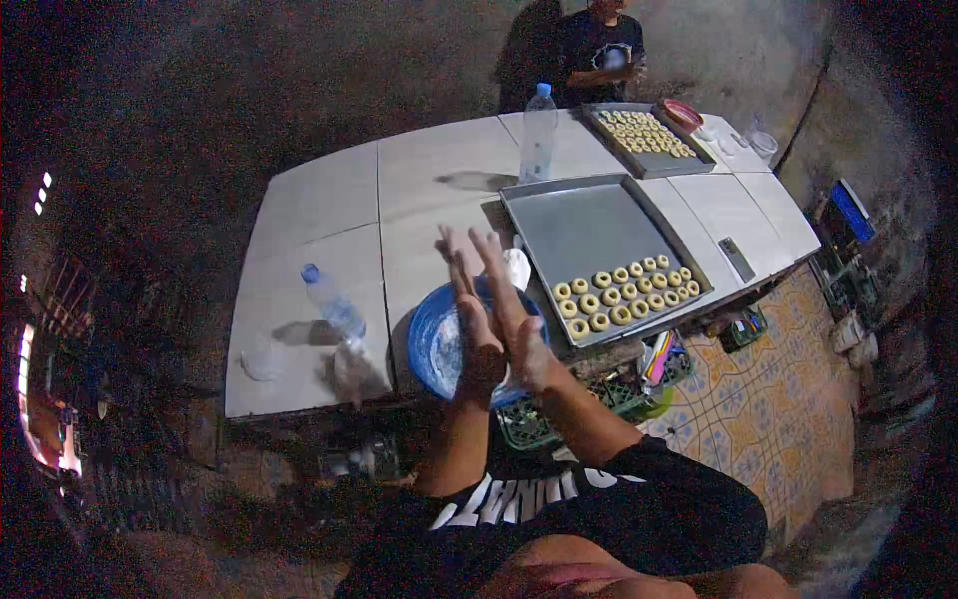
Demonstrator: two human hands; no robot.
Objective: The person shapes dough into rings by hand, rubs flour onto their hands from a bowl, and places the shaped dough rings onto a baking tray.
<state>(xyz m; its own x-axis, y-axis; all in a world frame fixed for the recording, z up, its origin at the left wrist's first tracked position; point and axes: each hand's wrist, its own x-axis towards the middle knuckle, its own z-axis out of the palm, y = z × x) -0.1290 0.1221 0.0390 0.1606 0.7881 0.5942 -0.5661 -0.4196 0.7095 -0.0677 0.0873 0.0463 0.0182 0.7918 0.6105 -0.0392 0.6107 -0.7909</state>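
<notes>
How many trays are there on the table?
2: the nearer tray, right of the blue basin, with ring-shaped pieces toward its near end, and the farther tray beyond it, also holding such pieces. I see no others.

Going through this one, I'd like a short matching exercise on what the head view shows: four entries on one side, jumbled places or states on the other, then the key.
Column one:
1. Left hand and right hand
2. Blue bowl
3. Nearer tray
4. Farther tray

Column two:
A. Has ring-shaped pieces at its near end, the rest bare
B. Closest to the other person, across the table
C. Fingers extended, palms facing each other
D. Beneath the hands, with whitish contents

Right pairs: 1-C, 2-D, 3-A, 4-B
</notes>
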